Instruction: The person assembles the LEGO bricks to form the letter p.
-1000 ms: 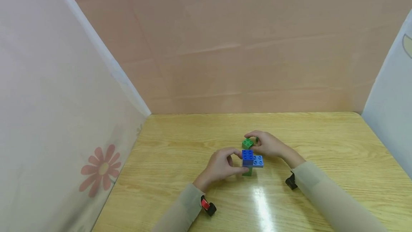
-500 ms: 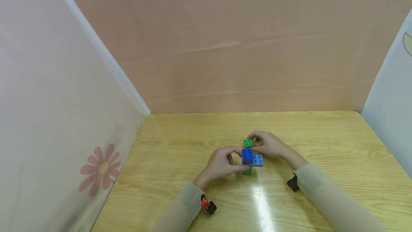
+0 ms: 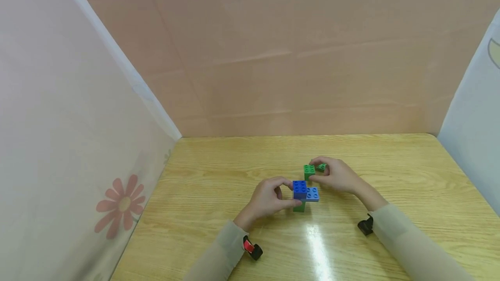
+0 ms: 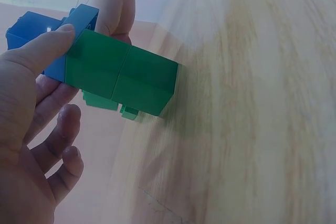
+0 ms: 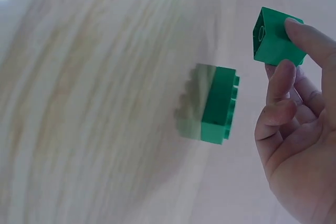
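Observation:
My left hand (image 3: 269, 198) grips a small stack of toy building bricks between thumb and fingers. A dark blue brick (image 3: 299, 189) tops it, a light blue brick (image 3: 313, 194) juts out to the right below, and two green bricks (image 4: 121, 72) form the base, its bottom end at the tabletop. Behind the stack, my right hand (image 3: 337, 174) pinches a square green brick (image 5: 278, 38) with thumb and fingers; its hollow underside shows in the right wrist view, raised off the table. A longer green brick (image 5: 219, 106) stands on the table beside that hand, partly hidden by it in the head view.
The wooden table (image 3: 218, 159) ends at a tan backdrop (image 3: 312, 77). A pale cloth wall (image 3: 58, 120) with a pink flower (image 3: 124, 205) borders the left, another pale wall (image 3: 476, 112) the right. Light glares on the tabletop in front of the stack.
My right hand has moved to the right with the square green brick, and more of the longer green brick shows past its fingers. The left hand and its stack stay in place.

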The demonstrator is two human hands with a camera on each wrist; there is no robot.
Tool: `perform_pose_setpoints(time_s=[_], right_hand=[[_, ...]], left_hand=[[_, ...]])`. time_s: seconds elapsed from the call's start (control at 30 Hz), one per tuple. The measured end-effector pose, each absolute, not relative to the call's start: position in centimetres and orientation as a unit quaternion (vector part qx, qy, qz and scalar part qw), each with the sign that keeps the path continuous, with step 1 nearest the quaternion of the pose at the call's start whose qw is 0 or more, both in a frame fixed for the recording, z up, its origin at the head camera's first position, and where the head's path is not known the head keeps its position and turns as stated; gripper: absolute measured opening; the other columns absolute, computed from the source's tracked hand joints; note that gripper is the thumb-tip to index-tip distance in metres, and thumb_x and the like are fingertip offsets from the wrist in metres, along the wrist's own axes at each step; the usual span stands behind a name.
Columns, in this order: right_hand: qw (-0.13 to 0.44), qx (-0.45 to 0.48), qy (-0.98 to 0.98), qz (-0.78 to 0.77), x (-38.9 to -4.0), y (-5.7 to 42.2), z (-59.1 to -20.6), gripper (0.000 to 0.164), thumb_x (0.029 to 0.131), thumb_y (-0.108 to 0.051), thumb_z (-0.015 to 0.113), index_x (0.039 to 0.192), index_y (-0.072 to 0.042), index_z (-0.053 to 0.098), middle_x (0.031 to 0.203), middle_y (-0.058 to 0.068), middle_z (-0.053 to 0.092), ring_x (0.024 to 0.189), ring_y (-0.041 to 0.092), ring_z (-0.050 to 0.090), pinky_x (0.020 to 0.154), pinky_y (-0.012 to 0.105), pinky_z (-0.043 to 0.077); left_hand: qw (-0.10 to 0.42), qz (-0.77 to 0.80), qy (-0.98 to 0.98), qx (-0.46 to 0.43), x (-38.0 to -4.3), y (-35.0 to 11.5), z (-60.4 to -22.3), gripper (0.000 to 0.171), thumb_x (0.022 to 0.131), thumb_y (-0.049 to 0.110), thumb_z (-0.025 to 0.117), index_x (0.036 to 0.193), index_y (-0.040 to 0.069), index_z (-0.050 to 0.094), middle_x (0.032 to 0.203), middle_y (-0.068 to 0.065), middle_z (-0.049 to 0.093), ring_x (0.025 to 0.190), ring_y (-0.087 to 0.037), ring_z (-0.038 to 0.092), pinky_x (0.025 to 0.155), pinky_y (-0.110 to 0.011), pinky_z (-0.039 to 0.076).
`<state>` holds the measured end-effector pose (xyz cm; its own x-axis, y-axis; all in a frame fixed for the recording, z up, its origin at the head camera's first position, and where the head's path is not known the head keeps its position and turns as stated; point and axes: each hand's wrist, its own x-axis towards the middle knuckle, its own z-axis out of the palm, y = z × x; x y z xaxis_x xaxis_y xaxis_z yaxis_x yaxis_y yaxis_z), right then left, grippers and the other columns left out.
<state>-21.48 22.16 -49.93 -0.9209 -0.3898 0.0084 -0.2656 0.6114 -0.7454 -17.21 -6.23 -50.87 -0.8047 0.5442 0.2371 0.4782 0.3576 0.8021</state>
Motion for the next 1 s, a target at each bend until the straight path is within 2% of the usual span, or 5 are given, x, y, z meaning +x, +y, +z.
perform_pose_setpoints(time_s=[0.13,0.2,0.37,0.43,1.0], right_hand=[[0.054,-0.192,0.894,-0.401,-20.9,22.7,-49.2,0.051,0.091,-0.036,0.082,0.132,-0.011,0.065,0.113,0.007,0.068,0.059,0.016,0.054,0.05,0.03,0.046],[0.049,-0.193,0.894,-0.402,-20.6,22.8,-48.8,0.051,0.091,-0.038,0.082,0.132,-0.012,0.065,0.106,0.007,0.069,0.058,0.015,0.054,0.049,0.03,0.046],[0.026,-0.195,0.896,-0.398,-19.6,23.4,-47.5,0.049,0.092,-0.039,0.081,0.131,-0.015,0.064,0.078,0.001,0.063,0.057,0.016,0.053,0.049,0.03,0.044],[0.015,-0.2,0.898,-0.392,-19.2,23.7,-47.1,0.048,0.093,-0.039,0.08,0.131,-0.015,0.065,0.074,-0.002,0.061,0.057,0.016,0.053,0.049,0.03,0.043],[-0.031,-0.234,0.889,-0.393,-15.6,23.9,-44.8,0.041,0.092,-0.028,0.082,0.128,-0.018,0.066,0.071,-0.007,0.056,0.053,0.012,0.051,0.049,0.028,0.043]], left_hand=[[0.03,0.467,0.827,0.312,-17.2,-6.2,-50.7,0.032,0.084,0.033,0.089,0.109,0.021,0.073,0.097,-0.006,0.075,0.056,-0.001,0.052,0.048,-0.021,0.046],[0.029,0.466,0.827,0.312,-17.2,-6.2,-50.7,0.032,0.084,0.033,0.09,0.109,0.021,0.073,0.098,-0.005,0.075,0.057,-0.002,0.052,0.048,-0.021,0.045],[0.028,0.454,0.834,0.312,-17.2,-6.1,-50.7,0.033,0.084,0.035,0.09,0.109,0.021,0.073,0.101,0.001,0.075,0.058,-0.001,0.053,0.05,-0.02,0.046],[0.027,0.451,0.836,0.311,-17.3,-6.1,-50.7,0.033,0.084,0.036,0.09,0.109,0.021,0.074,0.101,0.004,0.075,0.058,0.0,0.053,0.05,-0.02,0.047],[0.023,0.449,0.833,0.321,-17.4,-6.3,-50.5,0.034,0.084,0.035,0.089,0.109,0.019,0.073,0.102,-0.005,0.076,0.057,0.0,0.053,0.05,-0.02,0.047]])
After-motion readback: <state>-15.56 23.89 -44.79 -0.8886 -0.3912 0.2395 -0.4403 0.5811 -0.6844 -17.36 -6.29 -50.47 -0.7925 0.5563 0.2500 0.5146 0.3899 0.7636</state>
